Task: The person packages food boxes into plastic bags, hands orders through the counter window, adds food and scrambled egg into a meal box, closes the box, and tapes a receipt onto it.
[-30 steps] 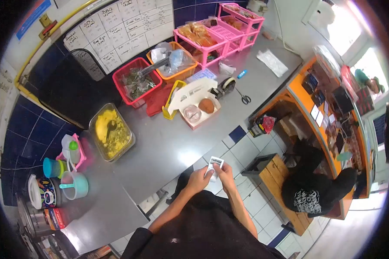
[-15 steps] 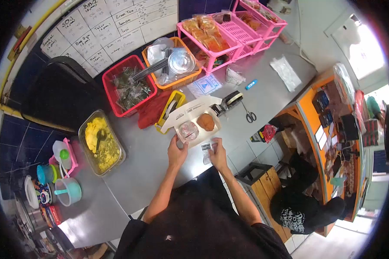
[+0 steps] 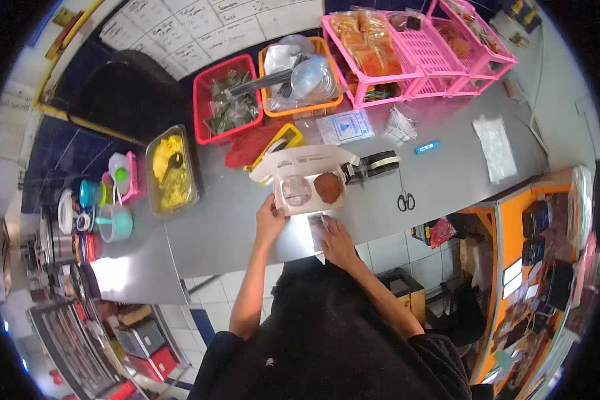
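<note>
An open white box (image 3: 312,205) with its lid raised lies on the steel table (image 3: 227,227). Inside it are a clear wrapped cup (image 3: 297,191) on the left and a round brown piece of food (image 3: 327,189) on the right. My left hand (image 3: 271,221) grips the box's front left corner, thumb at its front wall. Just in front of the box, my right hand (image 3: 337,241) lies over a small white printed slip (image 3: 317,230), its fingers spread on it near the table's front edge.
Behind the box stand a red basket (image 3: 210,131), an orange basket (image 3: 331,100) and pink racks (image 3: 420,73). A tape dispenser (image 3: 380,163) and scissors (image 3: 406,200) lie to the right. A glass tray of yellow food (image 3: 193,180) is at the left.
The slip, first held in both hands over the floor, is now at the table beneath my right hand. My left hand has let go of it and taken hold of the box's corner.
</note>
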Tool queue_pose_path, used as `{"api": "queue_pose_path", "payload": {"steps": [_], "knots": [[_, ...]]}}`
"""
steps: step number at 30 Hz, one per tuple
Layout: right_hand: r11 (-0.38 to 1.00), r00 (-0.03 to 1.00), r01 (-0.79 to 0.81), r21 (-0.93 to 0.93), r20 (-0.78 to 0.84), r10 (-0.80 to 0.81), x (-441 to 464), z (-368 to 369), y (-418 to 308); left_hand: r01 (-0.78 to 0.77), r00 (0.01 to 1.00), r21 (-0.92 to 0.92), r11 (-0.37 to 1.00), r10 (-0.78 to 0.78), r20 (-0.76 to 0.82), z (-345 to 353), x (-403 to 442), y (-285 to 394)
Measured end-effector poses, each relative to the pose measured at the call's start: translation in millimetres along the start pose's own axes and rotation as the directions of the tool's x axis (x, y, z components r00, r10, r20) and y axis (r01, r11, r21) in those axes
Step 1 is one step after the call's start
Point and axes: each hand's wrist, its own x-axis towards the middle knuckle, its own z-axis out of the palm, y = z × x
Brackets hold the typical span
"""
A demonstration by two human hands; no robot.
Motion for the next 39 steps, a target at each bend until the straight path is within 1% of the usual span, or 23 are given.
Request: {"api": "queue_pose_path", "payload": {"steps": [1,2,4,5,6,7,8,11,13,15,18,20,23,25,28,30,31,33,35,36,37,38,39], "knots": [[0.995,0.998,0.050,-0.085,-0.022,-0.052,1.0,1.8,7.5,0.031,0.999,0.028,0.999,-0.031,0.017,-1.8,-0.6,6.5],[0.994,0.998,0.067,-0.081,-0.009,-0.068,2.0,-0.2,10.7,0.055,0.998,0.057,0.997,-0.057,0.034,-4.2,-0.3,10.6],[0.995,0.990,0.063,-0.071,-0.122,-0.072,6.1,-1.9,16.4,0.057,0.998,0.069,0.996,-0.059,0.025,-7.6,0.5,17.3],[0.995,0.989,0.074,-0.072,-0.119,-0.082,6.2,0.8,20.6,0.071,0.996,0.095,0.993,-0.075,0.040,-8.6,1.0,18.9],[0.996,0.983,0.069,-0.049,-0.165,-0.076,6.3,4.6,25.3,0.082,0.994,0.120,0.989,-0.090,0.057,-8.2,0.9,20.0],[0.998,0.975,0.063,-0.027,-0.211,-0.067,7.5,5.7,28.1,0.080,0.995,0.115,0.990,-0.086,0.053,-7.5,-1.0,24.4],[0.997,0.975,0.065,-0.030,-0.212,-0.070,8.5,7.5,30.4,0.080,0.995,0.128,0.989,-0.087,0.044,-7.7,-3.1,28.3],[0.991,0.972,0.082,-0.103,-0.212,-0.103,9.5,11.8,35.1,0.083,0.993,0.124,0.989,-0.092,0.069,-10.0,-3.1,34.0],[0.981,0.946,0.129,-0.147,-0.279,-0.166,9.5,12.5,34.8,0.093,0.991,0.098,0.991,-0.101,0.086,-11.2,-5.4,26.8],[0.978,0.945,0.133,-0.159,-0.278,-0.173,9.9,10.4,32.3,0.047,0.996,0.100,0.994,-0.054,0.067,-11.9,-5.9,14.4],[0.975,0.944,0.135,-0.178,-0.277,-0.181,11.2,1.0,20.8,0.089,0.994,0.101,0.991,-0.095,0.051,-14.5,-15.9,34.1],[0.970,0.947,0.150,-0.191,-0.253,-0.197,8.3,-0.3,19.0,0.077,0.995,0.098,0.992,-0.082,0.049,-17.3,-10.8,33.5],[0.971,0.965,0.114,-0.209,-0.209,-0.158,5.5,3.3,19.2,0.052,0.997,0.089,0.995,-0.057,0.054,-20.4,-5.4,27.8],[0.977,0.955,0.092,-0.194,-0.260,-0.142,5.0,7.8,19.0,0.032,0.997,0.080,0.996,-0.038,0.074,-17.9,-1.1,18.7],[0.987,0.956,0.056,-0.149,-0.276,-0.096,0.1,10.3,14.8,0.036,0.995,0.037,0.999,-0.039,0.089,-9.8,-7.4,-4.7],[0.987,0.947,0.058,-0.148,-0.306,-0.101,-2.8,11.7,10.6,0.018,0.997,-0.212,0.977,-0.034,-0.070,0.8,-22.5,-11.5],[0.987,0.935,0.063,-0.147,-0.339,-0.110,-3.0,11.8,8.8,0.018,0.998,-0.206,0.978,-0.031,-0.062,4.1,-30.9,-23.3],[0.989,0.937,0.010,-0.144,-0.343,-0.060,-6.2,12.9,5.0,0.001,0.970,-0.345,0.939,-0.084,-0.228,10.5,-52.0,-53.2],[0.989,0.937,-0.045,-0.143,-0.348,-0.008,-10.4,12.5,-1.5,-0.125,0.974,-0.196,0.973,0.083,-0.209,24.0,-83.4,-57.4],[0.987,0.938,-0.120,-0.108,-0.337,0.077,-14.3,10.0,-9.3,-0.190,0.978,0.016,0.982,0.191,-0.082,26.3,-95.5,-46.4],[0.979,0.936,-0.189,-0.076,-0.314,0.157,-18.7,9.0,-15.6,-0.337,0.940,0.102,0.936,0.341,-0.027,32.1,-102.4,-35.3],[0.979,0.940,-0.187,-0.077,-0.303,0.156,-21.8,10.7,-19.0,-0.474,0.879,0.179,0.862,0.477,0.033,38.4,-106.2,-30.7],[0.969,0.919,-0.243,0.052,-0.308,0.247,-22.6,12.0,-22.4,-0.466,0.883,0.180,0.866,0.470,0.023,45.3,-105.7,-35.0]]}}
